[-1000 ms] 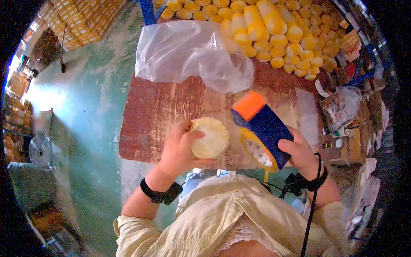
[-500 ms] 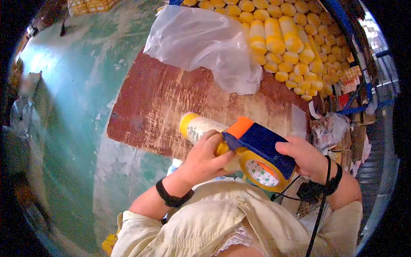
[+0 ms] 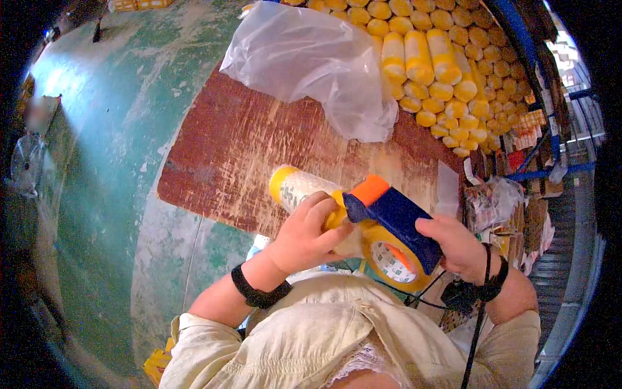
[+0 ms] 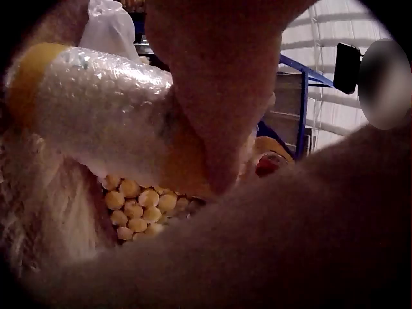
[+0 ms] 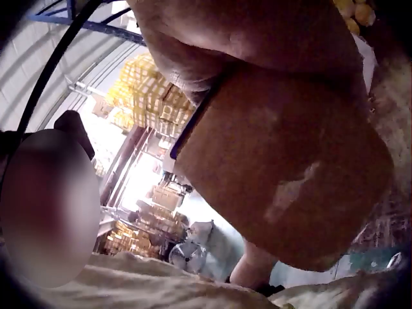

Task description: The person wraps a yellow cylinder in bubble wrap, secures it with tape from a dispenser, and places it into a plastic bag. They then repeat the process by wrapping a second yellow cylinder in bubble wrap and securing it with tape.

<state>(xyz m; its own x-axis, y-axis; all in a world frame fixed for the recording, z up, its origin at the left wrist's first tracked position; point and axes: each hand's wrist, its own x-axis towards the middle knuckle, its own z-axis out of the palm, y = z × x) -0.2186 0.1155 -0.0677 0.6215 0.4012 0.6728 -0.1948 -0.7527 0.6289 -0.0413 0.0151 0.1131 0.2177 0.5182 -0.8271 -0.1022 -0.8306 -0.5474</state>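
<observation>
My left hand (image 3: pixel 304 236) grips a roll wrapped in bubble wrap (image 3: pixel 303 187) with yellow tape around its end. The roll lies tilted across the near side of the table, its yellow-taped end pointing away to the left. In the left wrist view the bubble-wrapped roll (image 4: pixel 103 96) shows clearly, with fingers over its right part. My right hand (image 3: pixel 460 246) holds a blue tape dispenser (image 3: pixel 408 223) with an orange front piece. Its toothed end is right at the roll's near part, close to my left fingertips. The yellowish tape roll (image 3: pixel 394 262) in the dispenser faces me.
A worn reddish-brown table (image 3: pixel 214 168) stands in front of me. A crumpled clear plastic bag (image 3: pixel 311 58) lies on its far side. Behind it is a big stack of similar yellow-ended rolls (image 3: pixel 440 91). A black cable (image 3: pixel 478 324) hangs from my right wrist.
The wrapped roll has turned from end-on to lengthwise. The dispenser has come left and down from apart to the roll's near part. Over the last half second both have barely moved.
</observation>
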